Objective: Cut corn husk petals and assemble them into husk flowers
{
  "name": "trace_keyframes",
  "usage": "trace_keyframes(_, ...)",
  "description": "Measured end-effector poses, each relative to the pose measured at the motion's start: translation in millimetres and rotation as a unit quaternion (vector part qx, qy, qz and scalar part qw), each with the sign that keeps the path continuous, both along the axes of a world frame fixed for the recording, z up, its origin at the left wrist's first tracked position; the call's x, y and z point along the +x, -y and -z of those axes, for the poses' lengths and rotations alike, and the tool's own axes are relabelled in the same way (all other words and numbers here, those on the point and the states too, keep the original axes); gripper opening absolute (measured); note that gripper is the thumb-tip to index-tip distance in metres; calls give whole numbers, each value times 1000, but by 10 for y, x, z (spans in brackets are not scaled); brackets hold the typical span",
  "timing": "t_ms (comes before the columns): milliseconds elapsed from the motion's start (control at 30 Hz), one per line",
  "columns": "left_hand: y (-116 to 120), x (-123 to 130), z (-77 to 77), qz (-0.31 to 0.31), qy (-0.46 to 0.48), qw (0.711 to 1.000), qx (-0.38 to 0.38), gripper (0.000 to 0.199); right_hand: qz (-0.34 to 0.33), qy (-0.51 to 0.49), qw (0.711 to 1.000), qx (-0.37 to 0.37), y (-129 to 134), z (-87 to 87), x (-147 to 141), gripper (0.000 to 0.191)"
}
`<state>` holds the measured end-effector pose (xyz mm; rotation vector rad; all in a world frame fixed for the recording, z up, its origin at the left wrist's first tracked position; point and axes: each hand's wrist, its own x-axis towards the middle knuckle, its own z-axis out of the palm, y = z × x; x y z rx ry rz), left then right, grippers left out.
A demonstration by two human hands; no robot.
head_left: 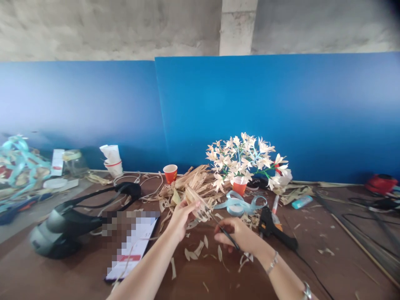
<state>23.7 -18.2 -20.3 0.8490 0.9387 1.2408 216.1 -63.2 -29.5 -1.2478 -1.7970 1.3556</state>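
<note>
My left hand (184, 214) is closed, pinching a pale dried corn husk (196, 199) above the brown table. In my right hand (236, 235) is a pair of scissors (225, 234) with dark handles, and its narrow metal blades point up and left at the husk. Fingers partly cover the handles, and the tips overlap the husk, so I cannot tell whether they touch. Behind my left hand lies a heap of dried husks (200, 177). Cut husk scraps (196, 251) are scattered beneath both hands.
Pale flowers (240, 156) rise from a red paper cup (239, 187). Blue ribbon (236, 205) and a black glue gun (275, 229) with a cord lie near my right hand. Leftward are a headset (59, 231), a partly blurred clipboard (134, 246) and another red cup (170, 174).
</note>
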Motion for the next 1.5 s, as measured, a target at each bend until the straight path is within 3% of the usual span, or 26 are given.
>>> trace_keyframes(233,97,84,1,31,13,999,0,24,2,-38,999,9,-24,97,-57,32)
trace_keyframes(433,82,80,-10,22,50,998,-12,28,11,-56,998,2,3,3,-57,34)
trace_keyframes(600,32,74,13,-15,111,994,3,23,19,-41,999,-11,23,-60,-79,33)
trace_keyframes(800,-10,85,19,-59,195,978,-40,13,12,-72,997,5,-7,25,-104,35)
trace_keyframes(933,83,169,6,-10,188,982,-17,14,19,-82,996,4,-25,111,-141,37)
trace_keyframes(1033,191,244,-1,88,165,982,9,19,23,-136,990,22,-39,167,-176,39)
trace_keyframes(1100,252,284,-10,122,143,982,1,23,34,-175,983,34,-45,192,-200,40)
trace_keyframes(1300,309,329,-5,97,105,989,-33,34,67,-215,974,33,-16,142,-273,43)
trace_keyframes(1500,293,320,18,125,118,984,-46,34,70,-200,976,47,-6,133,-322,42)
